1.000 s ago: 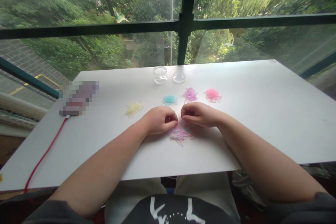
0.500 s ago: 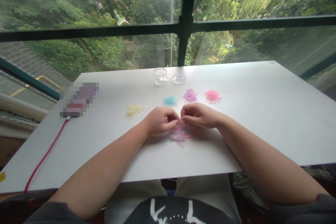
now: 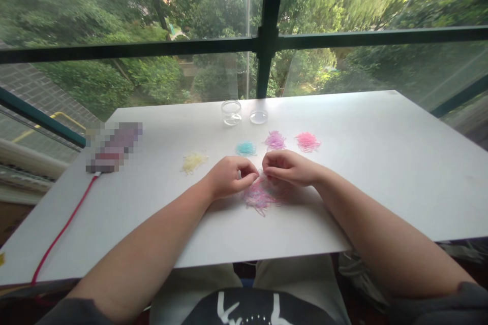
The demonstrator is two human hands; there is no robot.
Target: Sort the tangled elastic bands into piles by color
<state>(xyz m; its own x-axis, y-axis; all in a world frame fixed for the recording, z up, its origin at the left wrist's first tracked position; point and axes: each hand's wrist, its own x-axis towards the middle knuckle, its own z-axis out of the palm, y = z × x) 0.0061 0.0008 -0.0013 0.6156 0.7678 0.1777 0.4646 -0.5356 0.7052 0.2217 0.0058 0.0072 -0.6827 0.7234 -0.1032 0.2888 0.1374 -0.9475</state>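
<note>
The left hand [image 3: 231, 176] sits slightly farther from the right hand [image 3: 293, 166] than half a second ago. Both curl, gripping what I cannot tell. The mixed pile [image 3: 261, 198] lies at their fingertips.

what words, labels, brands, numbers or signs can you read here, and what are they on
No readable text.
Shirt: white print, cut off by the picture's edge; no letters or numbers I can make out.
Device: pixelated, so any text is hidden.
Jar, lid, mixed pile: no label shows.
</note>
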